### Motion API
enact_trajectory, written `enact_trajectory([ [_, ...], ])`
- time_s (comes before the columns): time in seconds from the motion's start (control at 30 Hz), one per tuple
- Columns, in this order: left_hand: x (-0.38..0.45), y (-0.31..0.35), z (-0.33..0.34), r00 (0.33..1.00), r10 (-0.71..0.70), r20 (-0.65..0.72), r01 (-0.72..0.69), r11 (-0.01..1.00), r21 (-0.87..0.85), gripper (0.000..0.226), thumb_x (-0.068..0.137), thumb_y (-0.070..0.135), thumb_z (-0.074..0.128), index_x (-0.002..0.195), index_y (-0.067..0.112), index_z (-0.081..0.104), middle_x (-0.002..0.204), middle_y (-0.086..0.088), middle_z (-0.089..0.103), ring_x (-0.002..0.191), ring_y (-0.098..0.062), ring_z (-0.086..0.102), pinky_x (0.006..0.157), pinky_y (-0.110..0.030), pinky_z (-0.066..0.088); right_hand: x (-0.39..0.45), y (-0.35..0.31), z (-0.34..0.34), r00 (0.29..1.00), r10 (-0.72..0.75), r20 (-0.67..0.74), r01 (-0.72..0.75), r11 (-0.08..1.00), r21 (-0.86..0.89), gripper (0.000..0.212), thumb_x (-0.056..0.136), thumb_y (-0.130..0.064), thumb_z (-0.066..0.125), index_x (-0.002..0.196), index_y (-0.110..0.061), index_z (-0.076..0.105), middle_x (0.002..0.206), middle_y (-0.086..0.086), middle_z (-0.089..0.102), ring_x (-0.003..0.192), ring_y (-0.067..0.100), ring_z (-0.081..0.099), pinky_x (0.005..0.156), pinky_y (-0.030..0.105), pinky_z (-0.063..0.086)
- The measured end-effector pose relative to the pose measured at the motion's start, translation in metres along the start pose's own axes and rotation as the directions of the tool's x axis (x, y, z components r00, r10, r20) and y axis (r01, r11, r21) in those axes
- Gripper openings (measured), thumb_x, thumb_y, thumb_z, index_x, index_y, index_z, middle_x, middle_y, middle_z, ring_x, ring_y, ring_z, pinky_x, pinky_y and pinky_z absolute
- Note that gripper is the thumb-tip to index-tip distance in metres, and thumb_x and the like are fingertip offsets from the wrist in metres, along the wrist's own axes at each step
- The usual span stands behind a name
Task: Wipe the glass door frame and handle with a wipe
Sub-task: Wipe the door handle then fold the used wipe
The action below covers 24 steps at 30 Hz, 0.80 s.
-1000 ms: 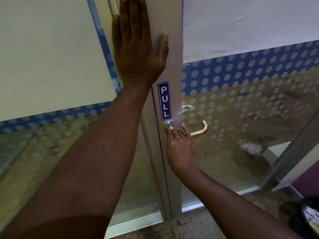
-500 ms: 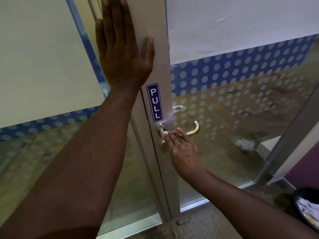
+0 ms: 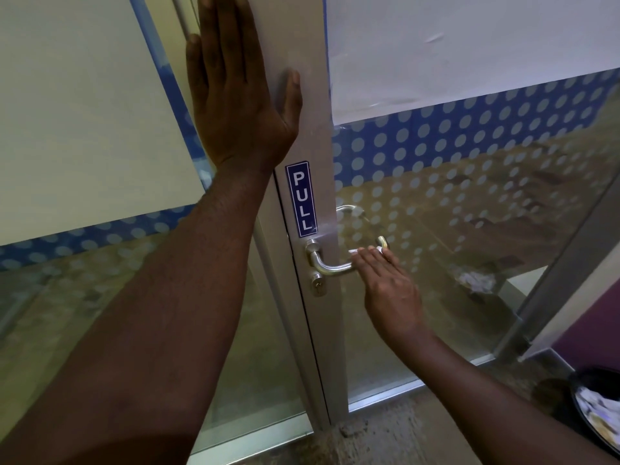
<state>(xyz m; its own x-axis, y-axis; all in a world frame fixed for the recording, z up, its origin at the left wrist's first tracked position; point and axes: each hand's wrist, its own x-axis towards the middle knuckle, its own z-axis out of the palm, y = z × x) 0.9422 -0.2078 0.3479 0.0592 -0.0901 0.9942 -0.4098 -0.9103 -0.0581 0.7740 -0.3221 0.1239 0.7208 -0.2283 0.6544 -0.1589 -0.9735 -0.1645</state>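
the glass door (image 3: 469, 203), dotted with frosted film, fills the right of the view, and its upright metal frame (image 3: 315, 105) runs down the middle. the left hand (image 3: 238, 95) lies flat and spread on that frame above the blue pull sticker (image 3: 301, 198), gripping nothing, just bracing the door. lower down the right hand (image 3: 389, 286) rests over the outer half of the lever handle (image 3: 332, 266), fingers (image 3: 365, 258) together and laid along the bar. a sliver of white wipe (image 3: 354, 251) peeks out at the fingertips, so the hand seems to press the wipe to the metal rather than clench it. to do this step well, i'd judge the fingers should curl round the bar so the wipe reaches the underside, then slide back to the neck by the keyhole (image 3: 317, 286), with the left palm steadying the door.
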Motion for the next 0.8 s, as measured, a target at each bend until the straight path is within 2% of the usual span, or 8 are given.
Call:
enact_trajectory([
  [0.1,0.000,0.000,0.000,1.000,-0.005,0.009,0.005,1.000,0.003,0.076,0.102,0.062,0.026,0.149,0.003,0.039,0.154,-0.019,0.038,0.145,-0.034,0.033,0.121,-0.039,0.016,-0.002,-0.024,0.007,0.997,-0.064,-0.032,0.064,0.998,0.002,0.051,0.081,0.001,0.038,0.123,-0.005,0.064,0.123,0.012,0.066,0.118,0.023,0.061,0.112,0.035,0.030],
  [0.2,0.000,0.000,-0.001,0.999,-0.013,0.036,0.013,1.000,-0.003,0.078,0.102,0.063,0.024,0.150,0.003,0.037,0.156,-0.019,0.035,0.147,-0.034,0.031,0.122,-0.038,0.014,-0.004,-0.031,0.008,0.990,-0.143,-0.013,0.144,0.989,0.040,0.052,0.079,-0.001,0.037,0.123,-0.006,0.065,0.122,0.010,0.067,0.116,0.021,0.062,0.111,0.036,0.031],
  [0.4,0.002,0.000,-0.003,0.999,-0.007,0.048,0.007,1.000,0.003,0.077,0.102,0.062,0.025,0.150,0.003,0.036,0.156,-0.019,0.035,0.147,-0.034,0.030,0.122,-0.039,0.014,-0.001,0.018,0.004,0.999,0.032,-0.038,-0.032,0.999,0.004,0.046,0.083,0.004,0.043,0.123,-0.005,0.064,0.123,0.012,0.067,0.119,0.023,0.060,0.112,0.033,0.033],
  [0.5,0.000,0.000,-0.002,0.997,-0.024,0.069,0.023,1.000,0.004,0.078,0.102,0.063,0.024,0.150,0.003,0.036,0.156,-0.019,0.035,0.147,-0.034,0.030,0.122,-0.039,0.014,-0.002,-0.008,0.013,0.997,-0.019,-0.069,0.021,0.999,0.028,0.050,0.076,0.010,0.055,0.123,-0.004,0.064,0.122,0.013,0.067,0.119,0.025,0.060,0.114,0.032,0.030],
  [0.63,0.000,0.000,-0.004,0.997,-0.028,0.074,0.029,1.000,-0.004,0.078,0.102,0.063,0.025,0.150,0.003,0.036,0.156,-0.019,0.035,0.147,-0.034,0.031,0.122,-0.040,0.014,-0.004,-0.027,0.017,0.989,-0.129,-0.076,0.136,0.986,0.095,0.049,0.080,0.001,0.041,0.122,-0.006,0.066,0.121,0.010,0.067,0.117,0.023,0.061,0.114,0.028,0.027],
  [0.7,0.001,0.000,-0.004,0.995,-0.029,0.096,0.028,1.000,0.009,0.079,0.102,0.064,0.022,0.151,0.004,0.034,0.158,-0.019,0.032,0.148,-0.033,0.028,0.122,-0.039,0.012,-0.002,-0.007,0.016,0.990,-0.112,-0.090,0.121,0.987,0.104,0.048,0.081,0.007,0.048,0.123,-0.008,0.065,0.122,0.009,0.067,0.119,0.025,0.060,0.113,0.031,0.031],
  [0.8,0.001,-0.001,-0.005,0.986,-0.025,0.162,0.024,1.000,0.004,0.081,0.101,0.066,0.015,0.153,0.006,0.029,0.160,-0.017,0.028,0.150,-0.033,0.024,0.123,-0.037,0.007,0.001,0.017,0.010,0.997,-0.012,-0.078,0.022,0.991,0.134,0.052,0.076,0.017,0.060,0.121,-0.009,0.066,0.119,0.008,0.068,0.118,0.024,0.060,0.112,0.034,0.035],
])
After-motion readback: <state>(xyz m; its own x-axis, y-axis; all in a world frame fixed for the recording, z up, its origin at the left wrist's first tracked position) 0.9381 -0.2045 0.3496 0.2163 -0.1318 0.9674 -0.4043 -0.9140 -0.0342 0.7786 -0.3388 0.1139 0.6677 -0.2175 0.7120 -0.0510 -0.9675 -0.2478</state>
